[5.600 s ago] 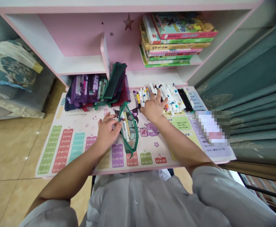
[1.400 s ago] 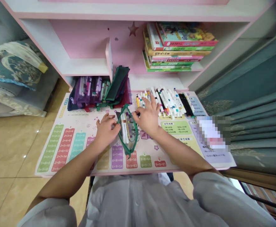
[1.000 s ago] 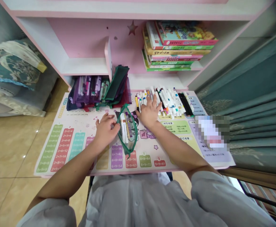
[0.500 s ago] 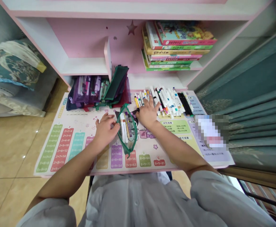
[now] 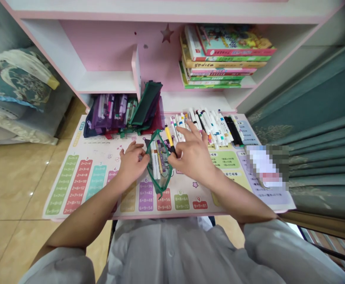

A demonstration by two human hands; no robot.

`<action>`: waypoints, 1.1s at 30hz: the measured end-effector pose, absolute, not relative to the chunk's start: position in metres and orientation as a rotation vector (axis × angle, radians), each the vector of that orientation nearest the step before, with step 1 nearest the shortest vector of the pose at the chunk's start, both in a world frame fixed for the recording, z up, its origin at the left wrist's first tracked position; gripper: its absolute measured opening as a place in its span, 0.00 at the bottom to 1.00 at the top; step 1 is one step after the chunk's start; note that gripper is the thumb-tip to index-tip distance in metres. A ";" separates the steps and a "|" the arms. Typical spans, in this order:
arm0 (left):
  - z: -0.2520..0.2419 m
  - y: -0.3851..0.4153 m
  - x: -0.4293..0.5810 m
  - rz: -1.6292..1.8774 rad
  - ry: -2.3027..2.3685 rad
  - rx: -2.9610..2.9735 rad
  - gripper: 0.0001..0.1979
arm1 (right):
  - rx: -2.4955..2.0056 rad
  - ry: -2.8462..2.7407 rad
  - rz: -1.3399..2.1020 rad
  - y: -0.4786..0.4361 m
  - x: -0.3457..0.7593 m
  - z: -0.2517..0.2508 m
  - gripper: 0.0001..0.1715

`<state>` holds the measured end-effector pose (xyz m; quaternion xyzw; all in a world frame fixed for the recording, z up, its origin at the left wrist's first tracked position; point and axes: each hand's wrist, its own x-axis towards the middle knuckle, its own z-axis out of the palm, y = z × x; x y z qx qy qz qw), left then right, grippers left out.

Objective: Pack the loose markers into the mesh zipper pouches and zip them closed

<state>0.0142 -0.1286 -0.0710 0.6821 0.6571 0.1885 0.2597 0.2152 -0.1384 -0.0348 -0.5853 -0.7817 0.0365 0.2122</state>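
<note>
A green-edged mesh pencil pouch (image 5: 166,182) lies on the desk with its mouth spread, and several markers (image 5: 155,159) rest inside it. My left hand (image 5: 133,159) pinches the pouch's left edge between thumb and finger. Just right of the pouch, my right hand (image 5: 194,156) holds a yellow and black marker (image 5: 169,137) between thumb and forefinger, the black end toward me. The other right fingers are spread toward a pile of white markers (image 5: 212,124), which they partly hide.
Filled mesh pouches (image 5: 109,114) in purple, green and red are heaped at the back left. Black markers (image 5: 233,130) lie right of the pile. Books (image 5: 225,63) are stacked on the shelf. A blurred-out item (image 5: 265,167) lies at the desk's right edge.
My right hand has lifted the yellow and black marker away from the left end of the pile and drawn it back toward me. My left hand stays at the pouch's edge.
</note>
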 end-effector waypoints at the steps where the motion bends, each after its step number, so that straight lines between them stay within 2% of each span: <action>1: -0.071 -0.129 0.014 0.505 1.780 1.855 0.09 | -1.583 -2.206 0.130 -0.146 0.214 -0.031 0.11; 7: -0.070 -0.129 0.014 0.490 1.788 1.889 0.08 | -1.536 -2.374 0.257 -0.161 0.197 -0.038 0.09; 17: -0.072 -0.129 0.014 0.495 1.797 1.896 0.07 | -1.619 -2.446 0.245 -0.153 0.181 -0.070 0.12; 23: -0.070 -0.129 0.014 0.441 1.807 1.918 0.07 | -1.559 -2.441 0.306 -0.148 0.188 -0.066 0.11; 30: -0.069 -0.130 0.013 0.373 1.796 1.968 0.10 | -1.519 -2.209 0.086 -0.097 0.222 -0.060 0.18; 33: -0.070 -0.129 0.012 0.376 1.814 1.978 0.11 | -1.518 -2.292 0.082 -0.066 0.226 -0.067 0.24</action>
